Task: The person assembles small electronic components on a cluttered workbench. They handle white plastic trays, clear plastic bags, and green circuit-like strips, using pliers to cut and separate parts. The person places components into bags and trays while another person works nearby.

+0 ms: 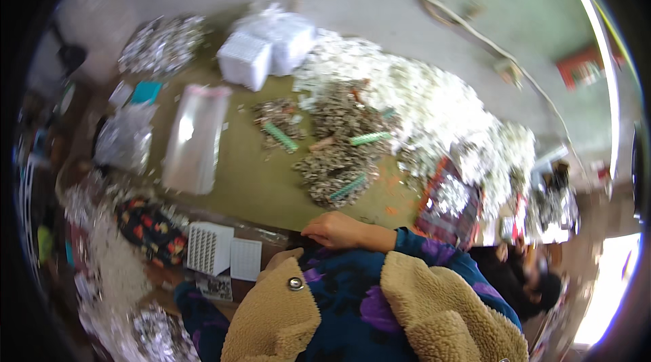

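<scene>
Left hand (159,274) is low and blurred, off the near left corner of the olive table (258,185); how far it is open, and whether it has hold of anything, I cannot tell. Right hand (333,230) is just at the middle of the table's near edge, its fingers loosely bent and turned toward the left – whether something is tucked under them, I cannot tell either.

Beside the left hand, by the table's near edge, is a white block (209,248) with rows of holes in its face, and to its right a flat white panel (245,259). A dark flowered cloth (149,230) lies near the table's near left corner.

Beyond the right hand, around the table's middle, spreads a pile of brown bits (339,158), with a smaller pile (271,112) to its left. Green strips (371,138) lie among them.

Toward the table's left end lies a clear plastic sleeve (196,138) with a pink band. At its far edge are white stacks (245,60), partly in clear plastic, and a silvery heap (163,43) farther left. A large pale heap (407,90) runs along the table's far right side – near it, at the right end, is a dark red bag (444,209) with shiny pieces on it. Past that end is another person (508,277) in dark clothes.
</scene>
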`<state>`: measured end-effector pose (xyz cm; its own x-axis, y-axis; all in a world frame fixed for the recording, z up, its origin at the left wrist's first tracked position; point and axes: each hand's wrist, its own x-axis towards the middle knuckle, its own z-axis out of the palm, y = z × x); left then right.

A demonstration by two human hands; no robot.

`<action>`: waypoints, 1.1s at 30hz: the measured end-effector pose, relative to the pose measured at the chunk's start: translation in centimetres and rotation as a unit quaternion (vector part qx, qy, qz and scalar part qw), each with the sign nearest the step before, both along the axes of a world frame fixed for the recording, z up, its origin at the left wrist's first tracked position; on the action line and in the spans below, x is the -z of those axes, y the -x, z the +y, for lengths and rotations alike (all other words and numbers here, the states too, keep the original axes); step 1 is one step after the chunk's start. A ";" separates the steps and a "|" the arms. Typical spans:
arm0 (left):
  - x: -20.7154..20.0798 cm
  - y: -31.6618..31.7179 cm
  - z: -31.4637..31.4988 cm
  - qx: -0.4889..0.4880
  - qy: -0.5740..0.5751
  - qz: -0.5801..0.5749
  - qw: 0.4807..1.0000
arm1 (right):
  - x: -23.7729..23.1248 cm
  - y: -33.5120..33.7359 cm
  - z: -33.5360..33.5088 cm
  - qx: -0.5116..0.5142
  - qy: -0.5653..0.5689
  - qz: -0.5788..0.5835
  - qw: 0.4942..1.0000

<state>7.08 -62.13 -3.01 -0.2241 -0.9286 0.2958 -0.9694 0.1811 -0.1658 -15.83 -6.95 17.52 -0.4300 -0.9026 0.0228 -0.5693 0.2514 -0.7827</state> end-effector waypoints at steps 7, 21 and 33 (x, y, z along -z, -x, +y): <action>-2.7 1.0 3.7 0.079 0.081 -0.072 0.991 | 1.8 -1.4 7.8 0.201 -0.119 -0.011 0.972; -7.0 -1.6 8.0 0.188 0.097 -0.294 0.932 | 6.9 10.7 19.3 0.562 0.045 -0.232 0.793; -15.5 23.7 45.7 0.703 -0.328 0.095 0.624 | 10.9 18.9 13.4 0.613 0.135 -0.433 0.646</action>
